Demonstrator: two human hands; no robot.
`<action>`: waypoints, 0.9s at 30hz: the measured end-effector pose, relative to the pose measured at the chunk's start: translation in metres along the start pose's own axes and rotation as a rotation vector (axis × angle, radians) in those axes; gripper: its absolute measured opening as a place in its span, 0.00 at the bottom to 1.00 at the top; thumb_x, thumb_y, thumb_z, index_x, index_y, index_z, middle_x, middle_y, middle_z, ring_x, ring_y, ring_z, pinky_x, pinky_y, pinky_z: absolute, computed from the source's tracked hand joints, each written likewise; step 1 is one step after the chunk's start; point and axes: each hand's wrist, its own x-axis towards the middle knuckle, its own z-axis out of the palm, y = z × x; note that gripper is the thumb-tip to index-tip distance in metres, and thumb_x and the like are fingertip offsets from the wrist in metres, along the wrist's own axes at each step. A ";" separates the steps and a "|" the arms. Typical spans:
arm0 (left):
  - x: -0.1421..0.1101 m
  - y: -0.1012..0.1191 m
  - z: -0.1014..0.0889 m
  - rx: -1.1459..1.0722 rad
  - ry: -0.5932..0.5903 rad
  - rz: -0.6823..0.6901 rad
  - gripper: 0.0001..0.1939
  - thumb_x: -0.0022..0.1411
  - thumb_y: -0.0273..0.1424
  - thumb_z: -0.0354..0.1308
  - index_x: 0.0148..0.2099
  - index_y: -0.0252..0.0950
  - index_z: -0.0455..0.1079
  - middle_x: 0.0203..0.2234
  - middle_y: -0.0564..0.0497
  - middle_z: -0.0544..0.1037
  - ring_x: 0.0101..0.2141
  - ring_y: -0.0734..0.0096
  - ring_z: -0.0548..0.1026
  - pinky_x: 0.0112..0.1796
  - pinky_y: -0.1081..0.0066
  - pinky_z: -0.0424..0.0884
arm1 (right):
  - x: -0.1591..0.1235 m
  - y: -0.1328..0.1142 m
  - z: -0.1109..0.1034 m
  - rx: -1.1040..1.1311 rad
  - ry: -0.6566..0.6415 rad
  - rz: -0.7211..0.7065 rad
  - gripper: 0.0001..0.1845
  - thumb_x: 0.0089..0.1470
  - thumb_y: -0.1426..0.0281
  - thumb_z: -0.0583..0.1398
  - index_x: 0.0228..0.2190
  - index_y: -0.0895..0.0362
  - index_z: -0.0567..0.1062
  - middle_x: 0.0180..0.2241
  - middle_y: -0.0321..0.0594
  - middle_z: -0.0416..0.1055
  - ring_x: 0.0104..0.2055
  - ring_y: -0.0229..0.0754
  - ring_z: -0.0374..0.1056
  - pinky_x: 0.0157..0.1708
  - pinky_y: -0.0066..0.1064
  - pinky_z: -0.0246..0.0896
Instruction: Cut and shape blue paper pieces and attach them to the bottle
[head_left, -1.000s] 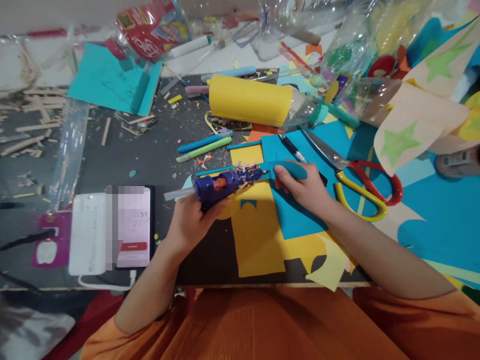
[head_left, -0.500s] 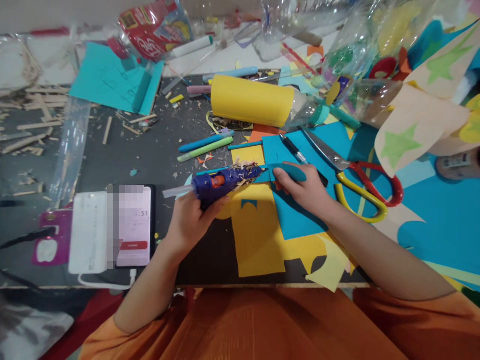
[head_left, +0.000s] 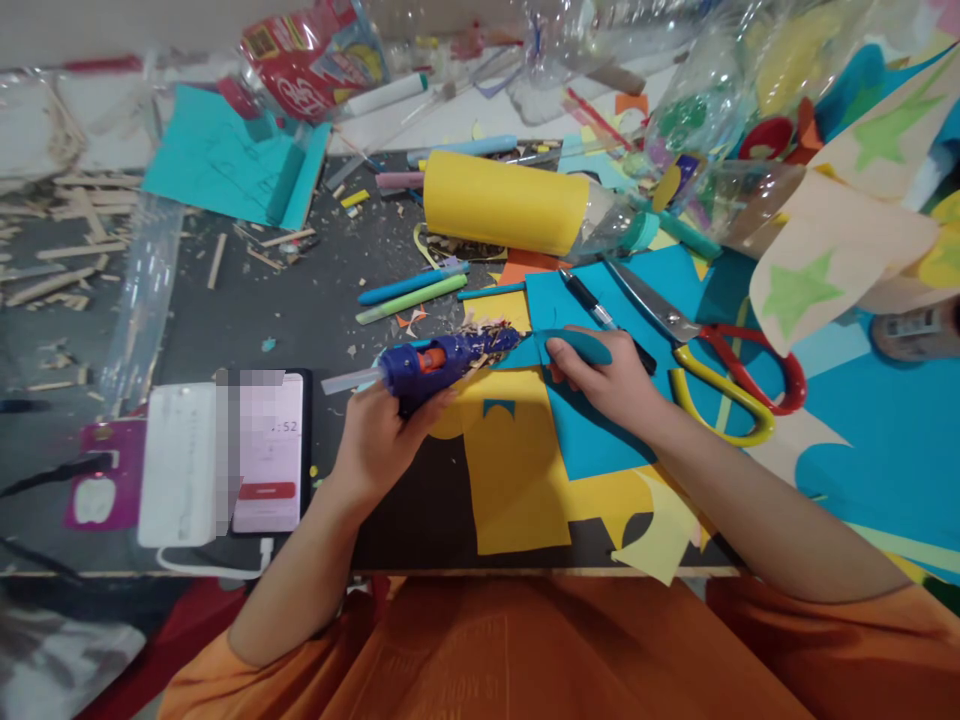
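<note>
My left hand (head_left: 382, 435) is wrapped round a blue glue gun (head_left: 420, 370), its nozzle pointing right and crusted with wood and paper scraps. A clear glue stick (head_left: 351, 381) pokes out of its back end. Between thumb and fingers, my right hand (head_left: 611, 375) pinches a curved blue paper piece (head_left: 577, 346). The nozzle tip is at the left end of this piece; whether they touch I cannot tell. Beneath lie a yellow paper sheet (head_left: 517, 470) and a blue paper sheet (head_left: 607, 445). A black pen (head_left: 589, 297) rests just beyond my right hand.
Scissors (head_left: 697, 340) with red and yellow handles lie to the right. A bottle wrapped in yellow paper (head_left: 502, 200) lies behind my hands. On the left are a phone (head_left: 270, 450), a white power bank (head_left: 176, 465) and scattered wooden sticks (head_left: 82, 215). Plastic bottles crowd the back.
The glue gun has shifted slightly left, so its nozzle has drawn back a little from the blue paper piece. My right hand has barely moved.
</note>
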 end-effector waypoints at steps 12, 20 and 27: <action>0.001 -0.001 0.001 -0.053 0.001 -0.019 0.15 0.56 0.42 0.55 0.23 0.38 0.68 0.11 0.54 0.65 0.17 0.69 0.68 0.23 0.72 0.62 | 0.000 -0.001 -0.001 0.012 0.001 0.033 0.20 0.61 0.65 0.53 0.18 0.55 0.65 0.16 0.32 0.62 0.18 0.33 0.58 0.22 0.28 0.52; 0.002 0.002 0.000 -0.021 -0.019 -0.020 0.15 0.56 0.41 0.54 0.23 0.38 0.69 0.10 0.55 0.65 0.17 0.69 0.69 0.23 0.73 0.64 | -0.001 -0.001 -0.002 0.022 0.017 0.074 0.25 0.62 0.56 0.52 0.18 0.55 0.65 0.16 0.33 0.62 0.19 0.34 0.58 0.24 0.29 0.53; 0.002 0.002 0.000 -0.005 -0.035 0.036 0.13 0.58 0.41 0.55 0.34 0.37 0.74 0.20 0.52 0.76 0.28 0.63 0.78 0.32 0.72 0.72 | 0.001 -0.001 0.000 0.013 0.032 0.082 0.26 0.62 0.54 0.51 0.18 0.55 0.65 0.16 0.32 0.61 0.19 0.35 0.59 0.25 0.30 0.53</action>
